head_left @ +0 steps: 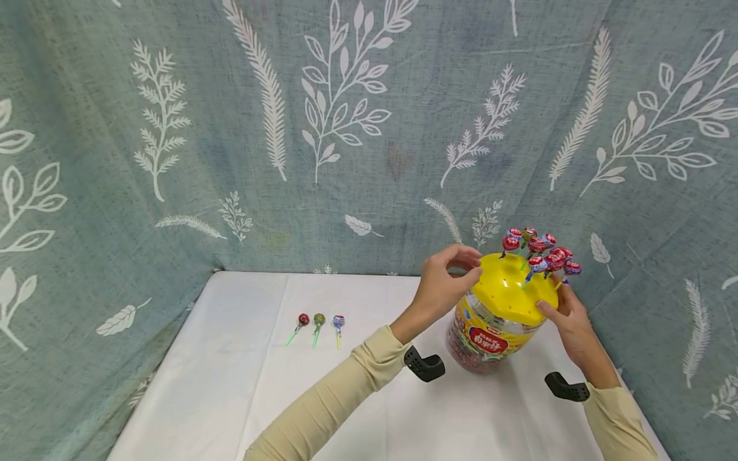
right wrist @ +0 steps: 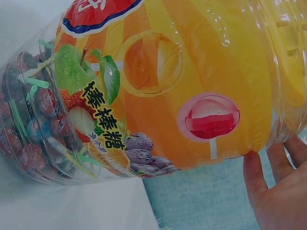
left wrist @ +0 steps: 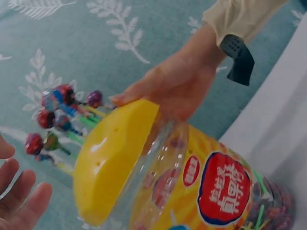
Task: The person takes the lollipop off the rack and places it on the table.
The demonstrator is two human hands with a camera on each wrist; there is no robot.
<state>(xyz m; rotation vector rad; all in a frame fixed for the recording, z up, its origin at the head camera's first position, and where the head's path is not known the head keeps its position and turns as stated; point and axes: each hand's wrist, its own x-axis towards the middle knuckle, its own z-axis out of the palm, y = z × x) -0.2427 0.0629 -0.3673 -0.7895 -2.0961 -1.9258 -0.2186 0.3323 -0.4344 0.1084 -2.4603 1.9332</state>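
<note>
A clear plastic candy jar [head_left: 490, 336] with a yellow label stands on the right part of the table, tilted in the head view. Its domed yellow lid [head_left: 507, 291] has small holes. Several wrapped lollipops [head_left: 536, 246] stick up from the lid's far right part. My right hand [head_left: 571, 323] holds the jar's top from the right, thumb on the lid and fingers [right wrist: 256, 177] against the neck. Beside the lid's left edge is my left hand [head_left: 442, 282], fingers loosely bent; the left wrist view shows its fingers [left wrist: 29, 201] apart from the lid, holding nothing.
Three lollipops lie in a row left of the middle: a red one [head_left: 303, 319], a green one [head_left: 319, 319] and a blue one [head_left: 338, 321]. A white cloth [head_left: 230, 358] covers the table. Leaf-patterned curtain [head_left: 369, 128] hangs behind and at both sides.
</note>
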